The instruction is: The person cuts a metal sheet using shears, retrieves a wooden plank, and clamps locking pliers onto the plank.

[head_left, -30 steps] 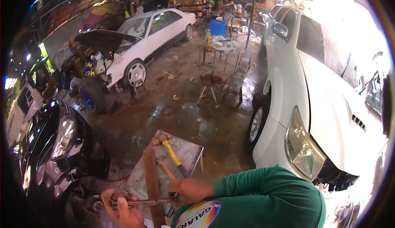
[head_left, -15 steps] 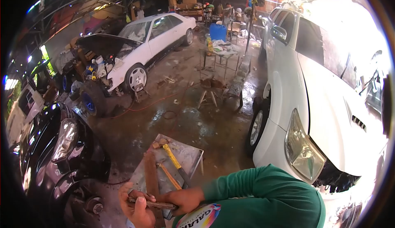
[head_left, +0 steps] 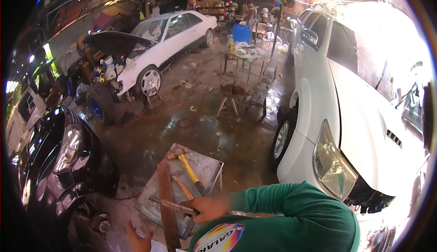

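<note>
My right hand (head_left: 208,208), at the end of a green sleeve, grips a short narrow brownish bar (head_left: 170,205) whose exact kind I cannot tell. It points left over a small flat work surface (head_left: 210,163). My left hand (head_left: 140,239) is low at the bottom edge, blurred, with fingers apart and nothing visible in it. Under the bar runs a long brown strip (head_left: 165,188). Beside it on the surface lie a hammer with a yellow and black handle (head_left: 190,170) and a smaller hammer with a wooden handle (head_left: 183,188).
A black car front (head_left: 68,161) stands close on the left, a white vehicle (head_left: 332,115) with a dark headlight gap on the right. Farther back are a white coupe (head_left: 170,47) with its hood up, a blue drum (head_left: 241,33), a metal stand (head_left: 230,102) and an orange hose (head_left: 136,123) along the floor.
My left hand has left the bar and dropped down and left. My right hand has risen slightly, still holding the bar, now over the work surface.
</note>
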The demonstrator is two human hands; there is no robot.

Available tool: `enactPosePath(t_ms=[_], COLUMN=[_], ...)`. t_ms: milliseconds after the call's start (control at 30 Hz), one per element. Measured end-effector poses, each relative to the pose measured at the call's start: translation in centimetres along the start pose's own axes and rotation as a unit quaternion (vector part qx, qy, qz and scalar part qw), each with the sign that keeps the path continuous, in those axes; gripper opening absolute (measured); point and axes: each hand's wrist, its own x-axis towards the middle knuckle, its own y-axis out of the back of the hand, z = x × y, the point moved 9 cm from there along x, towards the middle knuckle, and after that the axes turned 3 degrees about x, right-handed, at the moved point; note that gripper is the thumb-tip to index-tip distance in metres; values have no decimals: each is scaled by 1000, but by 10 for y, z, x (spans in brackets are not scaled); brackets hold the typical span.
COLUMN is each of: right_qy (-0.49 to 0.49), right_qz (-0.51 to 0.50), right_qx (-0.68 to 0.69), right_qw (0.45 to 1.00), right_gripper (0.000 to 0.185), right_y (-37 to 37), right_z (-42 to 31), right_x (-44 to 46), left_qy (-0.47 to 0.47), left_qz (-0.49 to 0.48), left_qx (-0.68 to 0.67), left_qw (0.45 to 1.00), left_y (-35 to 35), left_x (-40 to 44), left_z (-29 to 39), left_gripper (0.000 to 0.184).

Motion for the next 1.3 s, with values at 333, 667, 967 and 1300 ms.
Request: enactPosePath(t_ms=[333,667,967,1300], right_qy=[-117,-67,-180,-128], right_qz=[2,8,-85,-164], right_qx=[10,-58,-1,12], right_qw=[993,996,980,978], right_gripper=[43,49,37,37], right_y=[-1,-34,-60,-104], right_z=[1,32,55,87], right_x=[-4,17,26,50], left_qy=[117,165,83,51], left_qz=[-192,-165,-140,-144], left_qx=[-104,-368,-284,-280], left_qw=[969,900,945,948], left_y=[-146,-139,-43,-30], left_x=[-41,-33,-11,-1], left_z=[-134,-122,-48,-42], left_gripper=[70,38,30,25])
